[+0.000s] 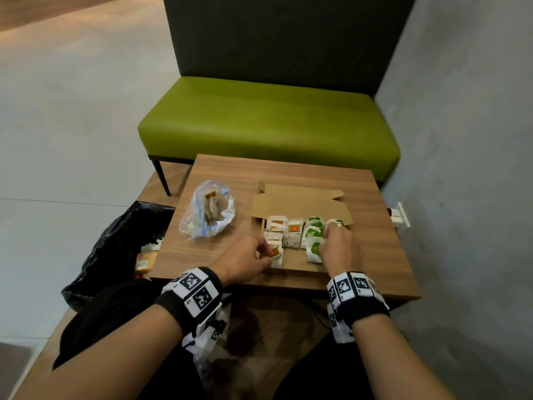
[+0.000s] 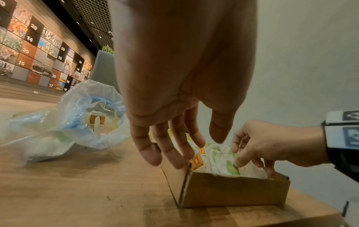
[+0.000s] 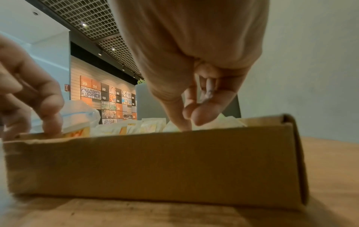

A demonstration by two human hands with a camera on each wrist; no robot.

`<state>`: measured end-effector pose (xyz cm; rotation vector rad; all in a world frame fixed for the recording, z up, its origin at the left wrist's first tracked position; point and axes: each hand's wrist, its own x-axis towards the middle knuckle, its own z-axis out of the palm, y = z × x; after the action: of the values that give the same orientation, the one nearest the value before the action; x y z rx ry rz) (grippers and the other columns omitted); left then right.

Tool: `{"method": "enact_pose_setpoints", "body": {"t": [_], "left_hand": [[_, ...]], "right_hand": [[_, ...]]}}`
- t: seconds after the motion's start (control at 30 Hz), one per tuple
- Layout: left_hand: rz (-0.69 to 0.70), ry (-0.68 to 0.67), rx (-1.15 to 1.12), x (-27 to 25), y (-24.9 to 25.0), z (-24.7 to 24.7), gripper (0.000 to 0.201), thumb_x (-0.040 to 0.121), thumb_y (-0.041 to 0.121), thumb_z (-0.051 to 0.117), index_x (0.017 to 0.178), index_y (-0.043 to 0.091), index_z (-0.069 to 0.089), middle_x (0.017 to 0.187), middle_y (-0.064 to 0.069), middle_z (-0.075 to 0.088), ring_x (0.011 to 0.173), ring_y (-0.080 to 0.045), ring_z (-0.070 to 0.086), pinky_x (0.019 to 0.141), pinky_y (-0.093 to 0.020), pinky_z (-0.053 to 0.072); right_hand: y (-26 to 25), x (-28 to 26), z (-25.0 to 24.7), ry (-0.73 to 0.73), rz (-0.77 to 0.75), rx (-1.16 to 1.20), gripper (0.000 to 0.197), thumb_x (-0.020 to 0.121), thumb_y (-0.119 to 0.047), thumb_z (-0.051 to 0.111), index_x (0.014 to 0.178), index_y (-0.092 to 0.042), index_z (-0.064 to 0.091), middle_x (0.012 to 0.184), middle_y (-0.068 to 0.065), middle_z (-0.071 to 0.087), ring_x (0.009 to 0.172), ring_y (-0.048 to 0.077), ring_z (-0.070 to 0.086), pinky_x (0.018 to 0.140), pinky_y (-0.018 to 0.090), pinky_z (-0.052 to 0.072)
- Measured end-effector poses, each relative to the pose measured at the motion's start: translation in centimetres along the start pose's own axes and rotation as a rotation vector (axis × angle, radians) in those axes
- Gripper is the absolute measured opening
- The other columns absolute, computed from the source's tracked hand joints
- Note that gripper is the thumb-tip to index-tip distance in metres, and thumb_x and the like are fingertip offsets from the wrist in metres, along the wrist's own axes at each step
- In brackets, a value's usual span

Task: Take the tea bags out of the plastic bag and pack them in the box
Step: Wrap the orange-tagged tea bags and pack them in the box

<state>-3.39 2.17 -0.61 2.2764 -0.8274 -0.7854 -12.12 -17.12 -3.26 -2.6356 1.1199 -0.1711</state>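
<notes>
Wooden table (image 1: 225, 174) carries the open cardboard box (image 1: 300, 207) near its front edge, rows of orange- and green-tagged tea bags (image 1: 294, 230) inside; plastic bag (image 1: 206, 210) lies left of it. My left hand (image 1: 245, 259), fingers loosely spread, touches the orange-tagged bags; my right hand (image 1: 340, 246) pinches a green-tagged bag (image 2: 232, 166).

left hand (image 2: 174, 92) hangs spread over the box (image 2: 233, 190) corner, right hand (image 2: 272, 147) poking tea bags (image 2: 223, 159), plastic bag (image 2: 64, 122) beside it
</notes>
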Motion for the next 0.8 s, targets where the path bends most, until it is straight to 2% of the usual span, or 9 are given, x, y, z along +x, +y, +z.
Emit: {"method": "enact_pose_setpoints", "body": {"t": [0.13, 0.2, 0.27, 0.37, 0.43, 0.5, 0.57, 0.67, 0.8], "left_hand": [[0.007, -0.005, 0.028, -0.1, 0.0, -0.3, 0.015, 0.094, 0.025, 0.065, 0.108, 0.027, 0.065, 0.110, 0.007, 0.063, 0.098, -0.007, 0.058, 0.090, -0.028, 0.052], [0.018, 0.013, 0.045, -0.3, 0.3, -0.6, 0.015, 0.093, 0.026, 0.064, 0.108, 0.025, 0.066, 0.108, 0.006, 0.065, 0.096, -0.007, 0.059, 0.089, -0.029, 0.053], [0.045, 0.072, 0.114, -0.4, 0.7, -1.3, 0.015, 0.094, 0.026, 0.063, 0.108, 0.022, 0.067, 0.107, 0.004, 0.066, 0.095, -0.010, 0.061, 0.085, -0.028, 0.052], [0.028, 0.281, 0.264, -0.4, 0.7, -3.4, 0.015, 0.095, 0.024, 0.061, 0.108, 0.023, 0.066, 0.116, 0.002, 0.061, 0.101, -0.013, 0.058, 0.085, -0.028, 0.052], [-0.046, 0.480, 0.410, 0.2, -0.1, -5.6, 0.015, 0.094, 0.027, 0.061, 0.108, 0.023, 0.065, 0.124, -0.003, 0.053, 0.114, -0.023, 0.051, 0.092, -0.039, 0.050], [-0.180, 0.584, 0.495, 1.2, -1.6, -7.6, 0.023, 0.092, 0.030, 0.061, 0.111, 0.019, 0.062, 0.124, -0.010, 0.046, 0.115, -0.034, 0.048, 0.091, -0.051, 0.047], [-0.276, 0.574, 0.509, 2.1, -3.2, -8.9, 0.029, 0.089, 0.030, 0.065, 0.114, 0.017, 0.058, 0.125, -0.014, 0.040, 0.111, -0.040, 0.049, 0.089, -0.056, 0.048], [-0.292, 0.463, 0.508, 3.0, -4.7, -9.5, 0.033, 0.088, 0.028, 0.067, 0.117, 0.020, 0.054, 0.131, -0.015, 0.036, 0.104, -0.043, 0.056, 0.085, -0.057, 0.052], [-0.211, 0.406, 0.425, 3.5, -6.8, -9.2, 0.036, 0.086, 0.024, 0.068, 0.121, 0.020, 0.058, 0.129, -0.016, 0.049, 0.108, -0.040, 0.059, 0.089, -0.053, 0.051]], "right_hand": [[-0.2, -0.6, -0.2, -0.024, -0.003, 0.034, 0.009, 0.090, -0.020, 0.065, 0.097, -0.015, 0.067, 0.098, 0.006, 0.067, 0.088, 0.025, 0.062, 0.068, 0.033, 0.049], [-0.4, -0.8, -0.3, -0.092, 0.000, 0.001, 0.013, 0.090, -0.029, 0.065, 0.091, -0.017, 0.070, 0.093, 0.005, 0.068, 0.086, 0.024, 0.062, 0.065, 0.031, 0.044], [-0.5, -0.8, -0.2, -0.141, -0.003, -0.044, 0.016, 0.090, -0.031, 0.063, 0.088, -0.018, 0.071, 0.092, 0.005, 0.069, 0.086, 0.025, 0.064, 0.067, 0.032, 0.048], [-0.9, -0.9, -0.4, -0.143, -0.001, -0.026, 0.018, 0.090, -0.034, 0.061, 0.088, -0.020, 0.072, 0.092, 0.005, 0.069, 0.086, 0.026, 0.064, 0.071, 0.035, 0.054], [-1.2, -1.2, -1.1, -0.095, -0.011, 0.018, 0.019, 0.090, -0.034, 0.060, 0.089, -0.021, 0.073, 0.092, 0.004, 0.069, 0.085, 0.026, 0.064, 0.070, 0.034, 0.054], [-1.9, -1.5, -1.8, -0.035, -0.038, 0.065, 0.019, 0.089, -0.032, 0.059, 0.087, -0.022, 0.074, 0.089, 0.003, 0.070, 0.083, 0.026, 0.065, 0.066, 0.033, 0.052], [-3.1, -1.7, -2.3, 0.002, -0.068, 0.129, 0.019, 0.091, -0.030, 0.058, 0.087, -0.020, 0.075, 0.079, 0.002, 0.069, 0.074, 0.023, 0.065, 0.062, 0.033, 0.054], [-5.9, -1.7, -2.4, 0.003, -0.144, 0.252, 0.017, 0.095, -0.029, 0.060, 0.091, -0.021, 0.074, 0.073, -0.004, 0.068, 0.060, 0.013, 0.061, 0.053, 0.027, 0.051], [-10.9, -2.6, -1.7, -0.108, -0.379, 0.382, 0.016, 0.095, -0.023, 0.060, 0.104, -0.020, 0.074, 0.095, -0.007, 0.071, 0.079, 0.005, 0.060, 0.069, 0.013, 0.046]]}}
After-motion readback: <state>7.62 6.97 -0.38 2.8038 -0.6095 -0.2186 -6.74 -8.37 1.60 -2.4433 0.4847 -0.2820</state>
